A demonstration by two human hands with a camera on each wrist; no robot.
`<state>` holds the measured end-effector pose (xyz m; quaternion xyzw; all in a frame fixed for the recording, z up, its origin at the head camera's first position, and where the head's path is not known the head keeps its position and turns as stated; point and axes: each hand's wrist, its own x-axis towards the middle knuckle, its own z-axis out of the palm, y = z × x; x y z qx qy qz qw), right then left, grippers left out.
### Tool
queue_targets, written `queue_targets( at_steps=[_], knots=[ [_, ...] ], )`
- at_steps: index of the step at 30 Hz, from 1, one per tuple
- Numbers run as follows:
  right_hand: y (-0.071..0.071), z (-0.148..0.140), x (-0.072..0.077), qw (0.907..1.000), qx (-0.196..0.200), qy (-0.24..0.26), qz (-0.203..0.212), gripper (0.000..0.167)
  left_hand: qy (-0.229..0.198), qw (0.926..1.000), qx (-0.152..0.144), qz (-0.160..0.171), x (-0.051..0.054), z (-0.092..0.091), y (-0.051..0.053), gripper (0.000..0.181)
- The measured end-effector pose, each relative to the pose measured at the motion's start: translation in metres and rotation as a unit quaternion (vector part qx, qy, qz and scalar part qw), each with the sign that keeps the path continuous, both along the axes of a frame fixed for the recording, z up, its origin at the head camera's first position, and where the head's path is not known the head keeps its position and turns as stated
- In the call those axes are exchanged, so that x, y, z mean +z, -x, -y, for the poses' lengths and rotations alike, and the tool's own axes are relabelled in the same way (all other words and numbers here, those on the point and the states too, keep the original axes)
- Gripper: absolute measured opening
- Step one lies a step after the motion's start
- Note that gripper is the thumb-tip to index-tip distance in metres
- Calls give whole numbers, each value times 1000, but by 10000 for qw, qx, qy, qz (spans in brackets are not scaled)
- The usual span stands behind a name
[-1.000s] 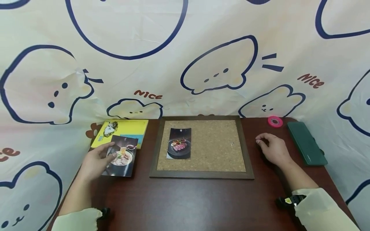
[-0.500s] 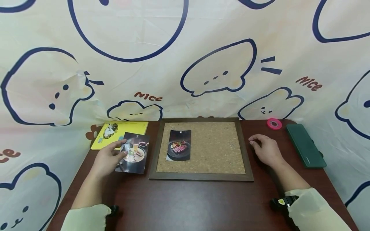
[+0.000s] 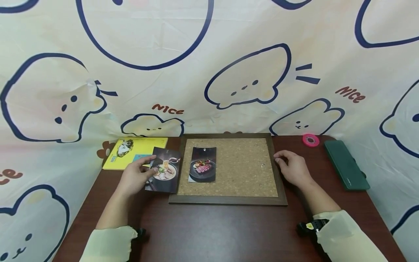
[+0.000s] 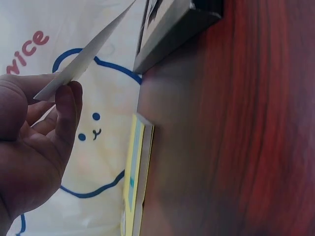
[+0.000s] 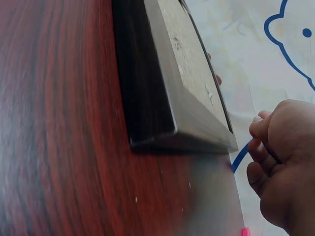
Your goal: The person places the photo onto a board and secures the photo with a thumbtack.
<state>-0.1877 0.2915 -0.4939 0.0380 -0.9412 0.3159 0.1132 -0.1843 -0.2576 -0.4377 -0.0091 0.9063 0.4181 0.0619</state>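
A hand could reach the bare cork (image 3: 242, 167) right of the pinned photo (image 3: 202, 169) from above or over the table (image 3: 212, 229) in front. The raised frame (image 3: 229, 200) edges the cork; the card (image 3: 166, 169) in the left hand (image 3: 135, 176) crowds its left side, the right hand (image 3: 294, 170) its right.

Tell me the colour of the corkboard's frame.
Dark brown; the corkboard frame shows best in the head view.

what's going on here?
A person's left hand pinches a food-bowl photo by its left edge, holding it above the table at the left side of a framed corkboard. A sliced-meat photo is on the board, with a pin near its top. The right hand hovers by the board's right edge; can't tell whether it holds anything small.
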Motion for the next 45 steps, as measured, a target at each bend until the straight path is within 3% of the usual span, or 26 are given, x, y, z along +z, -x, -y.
queue_targets(
  at_steps=[13, 20, 27, 37, 45],
  knots=[
    [6, 18, 0, 9996, 176, 198, -34, 11, -367, 9993, -49, 54, -4, -33, 14, 54],
    [10, 29, -1, 9990, 299, 327, 6, 12, -484, 9986, -217, -6, -12, -48, 19, 51],
    [14, 40, -2, 9986, 412, 317, 4, 10, -562, 9979, -325, -31, -14, -68, 23, 48],
    [21, 56, -4, 9983, 538, 217, -102, 11, -841, 9956, -374, -169, -28, -97, 33, 45],
    [27, 67, -1, 9973, 636, 245, 276, 13, -1146, 9924, -441, -116, -30, -123, 38, 45]
  ],
)
